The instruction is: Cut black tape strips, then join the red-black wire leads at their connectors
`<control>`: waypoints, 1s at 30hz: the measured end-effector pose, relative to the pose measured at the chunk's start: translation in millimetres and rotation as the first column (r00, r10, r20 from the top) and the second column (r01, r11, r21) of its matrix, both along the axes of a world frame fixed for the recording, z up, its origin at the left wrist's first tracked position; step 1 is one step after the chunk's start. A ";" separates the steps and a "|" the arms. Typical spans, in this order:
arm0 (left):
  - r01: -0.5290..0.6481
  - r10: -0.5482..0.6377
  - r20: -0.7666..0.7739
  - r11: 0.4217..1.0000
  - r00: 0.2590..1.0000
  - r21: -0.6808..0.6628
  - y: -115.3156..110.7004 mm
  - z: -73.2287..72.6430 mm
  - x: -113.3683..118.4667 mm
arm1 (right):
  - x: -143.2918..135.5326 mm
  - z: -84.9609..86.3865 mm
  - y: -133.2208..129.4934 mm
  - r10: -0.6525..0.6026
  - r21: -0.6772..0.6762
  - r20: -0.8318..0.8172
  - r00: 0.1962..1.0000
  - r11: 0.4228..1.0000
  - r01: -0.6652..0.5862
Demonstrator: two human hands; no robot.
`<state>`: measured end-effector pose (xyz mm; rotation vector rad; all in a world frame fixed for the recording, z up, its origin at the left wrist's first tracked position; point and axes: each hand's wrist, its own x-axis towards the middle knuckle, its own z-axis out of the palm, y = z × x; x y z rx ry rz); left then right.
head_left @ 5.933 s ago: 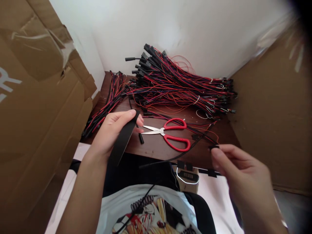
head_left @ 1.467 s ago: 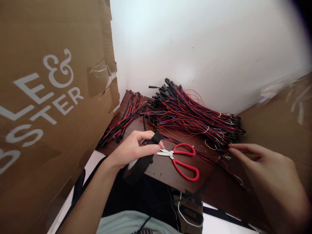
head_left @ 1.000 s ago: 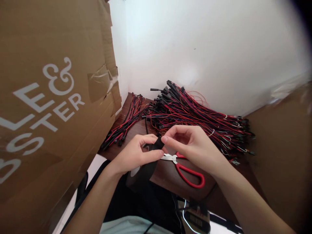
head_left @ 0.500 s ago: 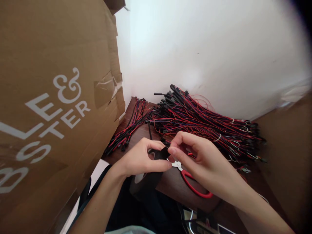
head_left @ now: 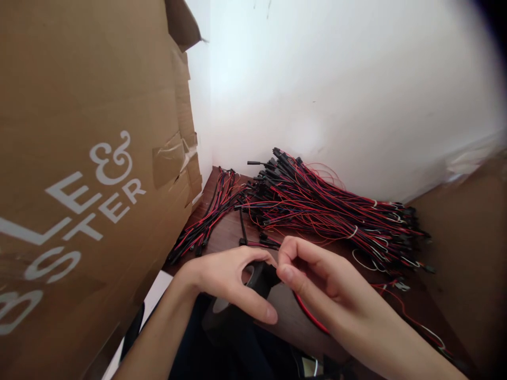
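Observation:
My left hand (head_left: 225, 277) curls around a roll of black tape (head_left: 259, 278), its thumb in front and its fingers partly hidden behind. A short free end of the tape sticks out to the right. My right hand (head_left: 320, 279) pinches that end between thumb and forefinger. Under my left hand is another dark roll with a pale core (head_left: 221, 305), partly covered. Below my right hand lies a pair of scissors, of which a red handle (head_left: 311, 312) shows; the blades are hidden.
A large heap of red and black cables (head_left: 312, 206) with connectors lies against the white wall (head_left: 317, 79). A smaller cable bundle (head_left: 209, 216) lies to its left on the dark wooden table (head_left: 222, 235). Cardboard boxes stand at left (head_left: 130, 89) and right (head_left: 467, 221).
Both hands sit lower in the picture as the view has tilted up. My left thumb has moved away from the tape end, showing more of the roll. The scissors are more covered.

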<state>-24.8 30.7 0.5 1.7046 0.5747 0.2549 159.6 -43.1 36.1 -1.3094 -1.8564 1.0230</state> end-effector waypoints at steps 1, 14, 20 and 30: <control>0.006 -0.006 -0.008 1.000 1.000 0.007 1.1 -0.2 0.4 | -0.3 1.5 -2.1 0.000 0.003 -0.013 1.000 1.000 0.000; -0.068 0.070 0.083 0.997 0.994 -0.026 -0.6 0.0 -0.8 | 5.9 14.4 3.2 -0.073 0.048 -0.068 0.995 0.996 0.077; -0.055 0.048 0.158 0.998 0.986 0.040 -5.4 10.7 8.8 | 19.6 5.2 8.9 -0.131 0.144 -0.013 0.991 0.981 0.131; 0.028 -0.022 0.115 0.998 0.993 -0.055 3.4 12.5 12.7 | 23.8 1.6 15.3 -0.210 0.190 -0.002 0.978 0.960 0.207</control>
